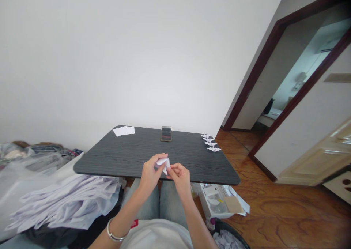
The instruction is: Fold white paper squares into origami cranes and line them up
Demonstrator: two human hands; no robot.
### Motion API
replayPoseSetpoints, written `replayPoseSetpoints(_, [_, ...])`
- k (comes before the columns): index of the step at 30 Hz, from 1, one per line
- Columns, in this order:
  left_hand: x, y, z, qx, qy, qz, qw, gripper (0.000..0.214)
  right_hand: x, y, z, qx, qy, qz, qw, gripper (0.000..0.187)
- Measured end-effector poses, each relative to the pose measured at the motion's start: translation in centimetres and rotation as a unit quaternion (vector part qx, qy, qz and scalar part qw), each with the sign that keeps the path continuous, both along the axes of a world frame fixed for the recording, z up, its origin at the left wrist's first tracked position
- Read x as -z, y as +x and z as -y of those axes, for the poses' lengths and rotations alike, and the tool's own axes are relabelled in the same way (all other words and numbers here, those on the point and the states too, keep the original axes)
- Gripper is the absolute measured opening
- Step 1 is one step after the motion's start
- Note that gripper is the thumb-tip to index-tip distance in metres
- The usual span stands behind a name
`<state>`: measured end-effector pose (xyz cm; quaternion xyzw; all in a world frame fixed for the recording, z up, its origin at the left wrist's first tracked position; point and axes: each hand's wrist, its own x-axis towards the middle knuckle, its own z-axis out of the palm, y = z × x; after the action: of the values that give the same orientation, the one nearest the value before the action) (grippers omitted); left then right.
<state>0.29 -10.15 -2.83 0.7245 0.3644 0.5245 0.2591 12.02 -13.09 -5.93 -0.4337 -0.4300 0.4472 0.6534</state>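
Observation:
A partly folded piece of white paper [163, 163] is held between both hands, above the front edge of a dark wood-grain table [131, 146]. My left hand [150, 170] grips it from the left, fingers on top and thumb beneath. On the other side, my right hand [179, 174] pinches its lower right part with thumb and forefinger. Several finished white paper cranes [210, 143] stand in a row at the table's right end. White paper sheets [124, 131] lie at the far left corner.
A phone [166, 134] leans on a stand at the table's back edge, near the wall. Piled white paper or cloth [65, 201] sits lower left. Below the table's right side are a box of small items [216, 201] and a dark bin [229, 238] with white scraps.

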Motion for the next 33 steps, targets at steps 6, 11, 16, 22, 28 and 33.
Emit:
replayPoseSetpoints(6, [-0.1,-0.1,0.0,-0.01,0.007,0.014,1.0,0.013,-0.7,-0.1,0.6,-0.004,0.008,0.003,1.0,0.022])
replayPoseSetpoints(11, [-0.6,0.0,0.3,-0.017,0.018,0.021,0.999,0.013,-0.7,-0.5,0.9,0.022,0.027,0.012,0.999,0.019])
replayPoseSetpoints(16, [-0.9,-0.1,0.6,-0.007,0.039,0.026,0.999,0.014,-1.0,-0.8,1.2,0.033,0.037,0.022,0.999,0.018])
replayPoseSetpoints(22, [-1.2,-0.2,0.7,-0.001,0.055,0.035,0.998,0.011,-1.3,-0.9,1.4,0.034,0.044,0.018,0.998,0.02])
replayPoseSetpoints(28, [-1.2,-0.1,1.0,0.011,0.059,0.058,0.997,0.011,-1.5,-0.9,1.6,0.026,0.046,0.008,0.999,0.018])
replayPoseSetpoints(33, [-1.3,-0.1,1.5,0.026,0.09,0.074,0.993,0.026,-1.8,-0.7,1.7,0.061,0.049,-0.013,0.997,0.02])
